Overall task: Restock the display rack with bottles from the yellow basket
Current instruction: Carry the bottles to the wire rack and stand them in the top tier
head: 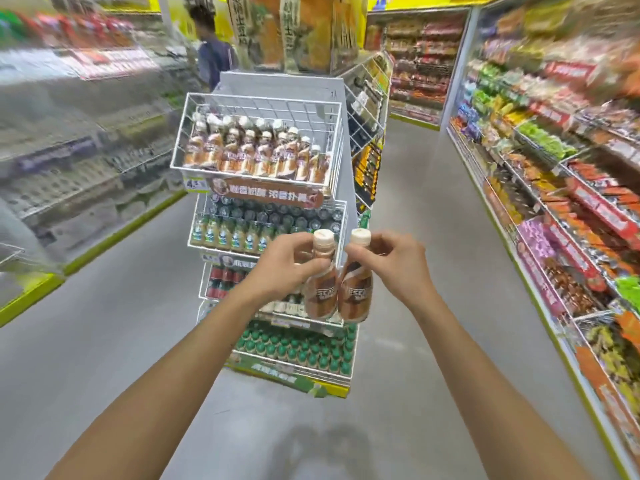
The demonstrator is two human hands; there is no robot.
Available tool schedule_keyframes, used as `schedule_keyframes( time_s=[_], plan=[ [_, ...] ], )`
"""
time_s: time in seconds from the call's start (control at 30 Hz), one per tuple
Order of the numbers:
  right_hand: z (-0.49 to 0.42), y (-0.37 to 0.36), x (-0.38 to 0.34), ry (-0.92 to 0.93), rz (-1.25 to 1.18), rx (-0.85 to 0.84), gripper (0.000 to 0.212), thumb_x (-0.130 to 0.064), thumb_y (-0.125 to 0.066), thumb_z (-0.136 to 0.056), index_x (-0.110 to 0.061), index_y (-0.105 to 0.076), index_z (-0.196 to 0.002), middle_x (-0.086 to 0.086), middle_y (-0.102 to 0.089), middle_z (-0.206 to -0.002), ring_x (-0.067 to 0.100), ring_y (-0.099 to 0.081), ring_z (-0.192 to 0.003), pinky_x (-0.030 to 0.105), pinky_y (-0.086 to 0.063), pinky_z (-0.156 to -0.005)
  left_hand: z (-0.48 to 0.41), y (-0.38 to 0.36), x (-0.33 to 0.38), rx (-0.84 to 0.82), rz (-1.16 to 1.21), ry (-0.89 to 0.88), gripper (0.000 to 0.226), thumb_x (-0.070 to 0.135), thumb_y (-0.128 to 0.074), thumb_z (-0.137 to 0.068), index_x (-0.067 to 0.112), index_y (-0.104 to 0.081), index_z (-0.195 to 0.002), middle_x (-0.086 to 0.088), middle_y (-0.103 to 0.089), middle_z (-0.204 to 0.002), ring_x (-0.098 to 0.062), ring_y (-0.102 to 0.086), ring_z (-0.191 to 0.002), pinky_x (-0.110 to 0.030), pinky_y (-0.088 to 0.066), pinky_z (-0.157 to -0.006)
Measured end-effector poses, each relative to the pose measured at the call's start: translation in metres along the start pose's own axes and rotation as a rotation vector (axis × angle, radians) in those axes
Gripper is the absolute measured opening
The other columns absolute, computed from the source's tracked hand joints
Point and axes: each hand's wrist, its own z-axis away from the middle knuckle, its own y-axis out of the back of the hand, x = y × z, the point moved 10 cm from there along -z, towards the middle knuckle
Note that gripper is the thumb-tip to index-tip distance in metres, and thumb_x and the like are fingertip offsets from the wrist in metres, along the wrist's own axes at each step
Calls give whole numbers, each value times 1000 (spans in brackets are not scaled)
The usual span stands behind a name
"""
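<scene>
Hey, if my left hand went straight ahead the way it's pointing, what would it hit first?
Most likely the display rack, around its middle tiers, which sit right behind your left hand and its bottle. Depth is hard to judge here.

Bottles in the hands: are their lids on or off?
On. The left bottle, gripped by the left hand, and the right bottle, gripped by the right hand, each carry a cream cap on top.

I note the left hand (291,268) gripping one brown coffee bottle (322,294) at its neck and the right hand (394,263) gripping a second bottle (356,297). Their bodies touch, in front of the white wire display rack (277,86). The top basket (263,97) holds matching bottles.
</scene>
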Motion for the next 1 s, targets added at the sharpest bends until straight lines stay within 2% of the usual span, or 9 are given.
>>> schedule_keyframes(
  time_s=[0.03, 0.17, 0.27, 0.37, 0.57, 0.67, 0.8, 0.9, 1.0],
  plan=[
    [-24, -9, 4, 6, -17, -1, 34, -57, -83, -76, -24, -77, -81, -14, -79, -72, -2, -75, -67, 14, -54, -64, -19, 11, -6, 13, -30, 3, 28, 16, -78, -92, 20, -74, -120, 16, -78, -105, 0, -73, -95, -11, -55, -77],
    [-115, -46, 23, 14, -57, -27, 44, -63, -83, -77, -20, -77, -84, -1, -80, -77, 23, -80, -74, 51, -64, -71, -84, 58, -36, 94, -42, 24, 29, 15, -78, -92, 14, -73, -120, 7, -79, -110, -7, -74, -100, -28, -57, -90],
    [-169, -74, 24, 48, -66, -21, 50, -70, -82, -75, -21, -74, -82, -3, -79, -75, 20, -79, -70, 51, -64, -68, -124, 91, -57, 138, -58, 16, 27, 15, -76, -93, 13, -74, -120, 6, -79, -110, -10, -74, -102, -37, -58, -95],
    [-224, -108, 24, 55, -82, -42, 39, -60, -82, -81, -22, -74, -81, -1, -80, -76, 22, -80, -70, 49, -64, -65, -173, 124, -76, 143, -73, 5, 30, 16, -75, -94, 16, -73, -123, 8, -78, -111, -12, -74, -104, -46, -59, -98],
    [-325, -150, 13, 116, -98, 53, 23, -42, -82, -89, -22, -73, -81, -8, -80, -72, 11, -79, -62, 20, -60, -57, -277, 190, -105, 147, -118, -80, 33, 18, -75, -94, 13, -70, -127, 3, -75, -119, -16, -70, -112, -50, -55, -104],
    [-361, -168, 26, 67, -73, 78, 26, -42, -81, -91, -17, -76, -88, -4, -81, -74, 14, -80, -63, 36, -66, -62, -324, 203, -125, 96, -94, -87, 33, 20, -74, -96, 16, -69, -128, 8, -74, -120, -9, -68, -112, -44, -54, -105],
    [-376, -171, 54, -37, 25, 171, 32, -54, -78, -90, -22, -77, -85, -7, -80, -74, 11, -79, -67, 45, -66, -71, -361, 202, -151, 35, -87, -99, 29, 24, -72, -97, 29, -65, -125, 26, -64, -104, 20, -60, -93, -12, -44, -82],
    [-375, -168, 61, -70, 83, 211, 35, -59, -76, -89, -24, -77, -87, -10, -81, -77, 9, -79, -72, 49, -63, -76, -372, 197, -163, 5, -58, -94, 43, 27, -71, -97, 19, -61, -139, 23, -63, -110, 11, -59, -102, -11, -42, -85],
    [-376, -172, 61, -67, 117, 198, 27, -53, -82, -86, -28, -80, -98, -14, -81, -84, 4, -78, -79, 40, -64, -80, -378, 196, -166, -2, -53, -120, 36, 27, -71, -97, 33, -62, -131, 33, -61, -101, 21, -60, -93, -9, -47, -83]
  ],
)
